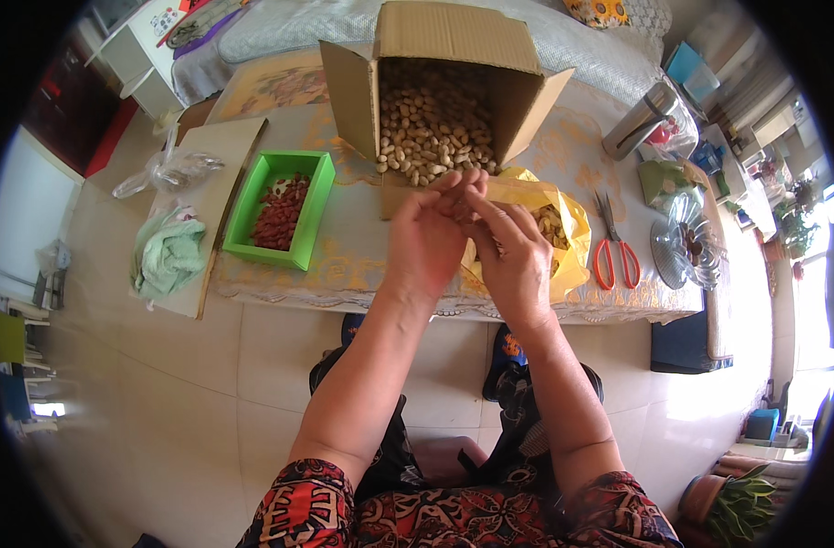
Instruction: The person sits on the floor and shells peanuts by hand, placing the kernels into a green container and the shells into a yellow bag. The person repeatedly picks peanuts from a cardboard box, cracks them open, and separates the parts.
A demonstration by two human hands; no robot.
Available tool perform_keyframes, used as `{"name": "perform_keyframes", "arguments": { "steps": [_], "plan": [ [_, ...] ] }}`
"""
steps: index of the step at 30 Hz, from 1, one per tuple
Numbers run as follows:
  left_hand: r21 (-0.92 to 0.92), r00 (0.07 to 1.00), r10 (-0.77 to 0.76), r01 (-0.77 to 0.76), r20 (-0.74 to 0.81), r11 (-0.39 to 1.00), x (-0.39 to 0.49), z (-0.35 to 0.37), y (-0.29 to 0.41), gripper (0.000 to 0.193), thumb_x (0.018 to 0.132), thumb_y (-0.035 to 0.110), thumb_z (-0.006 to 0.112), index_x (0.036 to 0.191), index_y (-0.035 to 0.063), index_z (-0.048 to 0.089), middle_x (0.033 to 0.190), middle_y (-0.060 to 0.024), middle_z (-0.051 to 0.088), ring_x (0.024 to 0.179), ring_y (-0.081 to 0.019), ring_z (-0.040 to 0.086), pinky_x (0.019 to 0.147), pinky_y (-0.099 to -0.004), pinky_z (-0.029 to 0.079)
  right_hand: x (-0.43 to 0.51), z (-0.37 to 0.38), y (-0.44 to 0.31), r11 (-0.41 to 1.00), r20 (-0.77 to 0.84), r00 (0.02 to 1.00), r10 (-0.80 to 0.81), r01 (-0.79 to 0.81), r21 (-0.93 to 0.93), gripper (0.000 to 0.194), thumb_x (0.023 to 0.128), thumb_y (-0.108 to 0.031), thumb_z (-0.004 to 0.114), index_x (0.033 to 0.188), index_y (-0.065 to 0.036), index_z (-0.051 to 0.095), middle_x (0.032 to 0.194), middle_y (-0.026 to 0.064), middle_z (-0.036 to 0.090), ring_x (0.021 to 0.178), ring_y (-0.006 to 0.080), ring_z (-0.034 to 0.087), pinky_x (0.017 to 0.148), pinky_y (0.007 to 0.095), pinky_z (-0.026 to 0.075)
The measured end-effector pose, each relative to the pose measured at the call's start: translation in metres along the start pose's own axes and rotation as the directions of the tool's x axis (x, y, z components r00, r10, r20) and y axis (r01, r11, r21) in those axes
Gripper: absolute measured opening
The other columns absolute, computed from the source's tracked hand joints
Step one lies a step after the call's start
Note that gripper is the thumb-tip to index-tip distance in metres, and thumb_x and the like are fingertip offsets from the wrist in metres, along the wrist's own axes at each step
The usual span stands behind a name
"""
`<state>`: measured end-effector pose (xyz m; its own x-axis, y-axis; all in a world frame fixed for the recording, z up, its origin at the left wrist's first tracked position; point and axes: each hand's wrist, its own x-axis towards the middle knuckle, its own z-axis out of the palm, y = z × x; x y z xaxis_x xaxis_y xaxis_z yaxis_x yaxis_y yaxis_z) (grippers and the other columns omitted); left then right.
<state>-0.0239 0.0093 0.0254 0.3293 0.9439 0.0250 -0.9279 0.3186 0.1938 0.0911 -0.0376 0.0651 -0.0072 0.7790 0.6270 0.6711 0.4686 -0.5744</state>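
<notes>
My left hand [431,236] is cupped palm up in front of a cardboard box [451,31] of unshelled peanuts [434,137]. Small reddish-brown things, seemingly peanut kernels, lie in its fingers. The fingertips of my right hand [516,253] meet those of the left; whether they pinch anything is hidden. Partly behind the right hand, a yellow plastic bag [574,233] holds peanut shells [550,226]. To the left, a green box [318,219] contains red-skinned peanut kernels [280,216].
Red-handled scissors [616,250] lie right of the bag, beside a clear fluted dish [691,240]. A metal flask [640,120] stands farther back. At left, a pale green cloth [167,253] and a clear plastic bag [170,168] rest on a board [211,205].
</notes>
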Motion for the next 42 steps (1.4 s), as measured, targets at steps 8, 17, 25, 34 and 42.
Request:
{"name": "perform_keyframes", "arguments": {
  "steps": [8, 17, 25, 34, 42],
  "plan": [
    [0.073, 0.763, 0.55, -0.562, -0.339, 0.824, -0.001, -0.01, 0.091, 0.033, 0.098, 0.019, 0.048, 0.108, -0.0107, 0.055, 0.12, -0.0269, 0.059, 0.121, -0.0354, 0.056, 0.11, -0.0481, 0.045, 0.111, 0.026, 0.05, 0.971, 0.21, 0.949, 0.234, -0.217, -0.102, 0.021, 0.092, -0.004, 0.064, 0.111, -0.002, 0.073, 0.09, 0.011, 0.075, 0.079, 0.0219, 0.073, 0.073, 0.0317, 0.057],
    [0.691, 0.498, 0.794, -0.435, -0.349, 0.577, -0.003, -0.013, 0.13, 0.056, 0.1, 0.039, 0.048, 0.144, 0.0035, 0.045, 0.146, -0.0154, 0.044, 0.13, -0.0276, 0.046, 0.108, -0.0407, 0.037, 0.165, 0.116, 0.184, 0.759, 0.38, 0.857, 0.348, -0.02, -0.65, 0.025, 0.073, -0.017, 0.074, 0.098, -0.013, 0.077, 0.102, 0.013, 0.074, 0.1, 0.0327, 0.069, 0.091, 0.0391, 0.055],
    [0.729, 0.843, 0.532, -0.415, 0.083, 0.544, 0.009, -0.001, 0.067, 0.018, 0.102, 0.02, 0.059, 0.111, 0.0047, 0.062, 0.11, -0.0087, 0.065, 0.101, -0.019, 0.064, 0.091, -0.0377, 0.056, 0.135, 0.015, 0.066, 0.976, 0.446, 0.868, 0.218, -0.206, -0.076, 0.019, 0.084, -0.012, 0.075, 0.102, -0.006, 0.076, 0.087, 0.0122, 0.075, 0.079, 0.0231, 0.071, 0.072, 0.035, 0.055],
    [0.587, 0.995, -0.035, -0.029, 0.098, 0.809, 0.003, 0.004, 0.01, 0.011, 0.097, 0.012, 0.068, 0.102, 0.005, 0.061, 0.098, -0.0071, 0.069, 0.087, -0.0157, 0.068, 0.081, -0.0309, 0.058, 0.021, -0.038, 0.005, 0.975, 0.133, 0.982, 0.137, -0.157, 0.156, 0.024, 0.082, 0.001, 0.072, 0.106, -0.003, 0.074, 0.096, 0.0101, 0.07, 0.085, 0.0209, 0.071, 0.077, 0.033, 0.056],
    [0.501, 0.983, -0.128, 0.044, 0.133, 0.864, 0.001, 0.011, -0.018, 0.013, 0.099, 0.01, 0.064, 0.111, 0.009, 0.058, 0.11, -0.0058, 0.067, 0.102, -0.0159, 0.066, 0.09, -0.031, 0.055, -0.004, -0.04, 0.028, 0.867, 0.059, 0.969, 0.24, -0.241, 0.437, 0.024, 0.086, 0.002, 0.07, 0.109, -0.002, 0.071, 0.1, 0.0078, 0.066, 0.089, 0.0178, 0.067, 0.08, 0.0278, 0.054]
  ]
}}
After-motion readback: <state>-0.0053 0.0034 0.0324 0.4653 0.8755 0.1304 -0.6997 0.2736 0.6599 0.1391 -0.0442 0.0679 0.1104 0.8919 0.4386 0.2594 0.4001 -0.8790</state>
